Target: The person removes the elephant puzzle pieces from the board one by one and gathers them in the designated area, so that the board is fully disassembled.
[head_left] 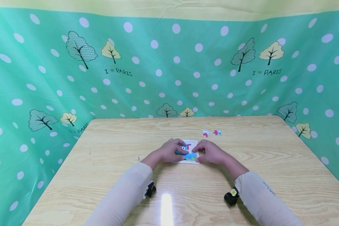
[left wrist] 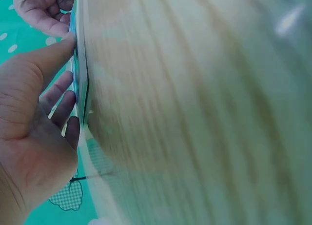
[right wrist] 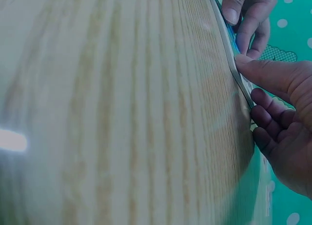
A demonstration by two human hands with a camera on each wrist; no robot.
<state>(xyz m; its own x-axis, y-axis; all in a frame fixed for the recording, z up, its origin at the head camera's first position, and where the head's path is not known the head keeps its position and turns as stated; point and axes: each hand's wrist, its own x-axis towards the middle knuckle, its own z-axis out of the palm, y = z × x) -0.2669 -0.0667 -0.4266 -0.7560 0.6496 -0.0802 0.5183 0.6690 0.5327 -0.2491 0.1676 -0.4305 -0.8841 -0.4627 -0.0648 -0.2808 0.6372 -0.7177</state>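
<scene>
A small jigsaw puzzle in a white-edged tray [head_left: 192,163] lies flat on the wooden table, with blue, red and green printed pieces in it and a white patch near its middle. My left hand [head_left: 170,151] lies over its left side, fingertips on the blue pieces and thumb near the bottom edge. From the right, my right hand [head_left: 212,152] reaches in, its fingertips by the white patch and its thumb at the lower right corner. Both wrist views show the tray almost edge-on, with the thumbs of the left hand [left wrist: 36,98] and right hand [right wrist: 287,103] touching it.
Beyond the tray lie two loose puzzle pieces, a pink-and-white piece [head_left: 205,133] and a multicoloured piece [head_left: 217,132]. A green dotted curtain [head_left: 169,78] hangs behind and beside the wooden table [head_left: 107,157]. Each wrist wears a small black camera.
</scene>
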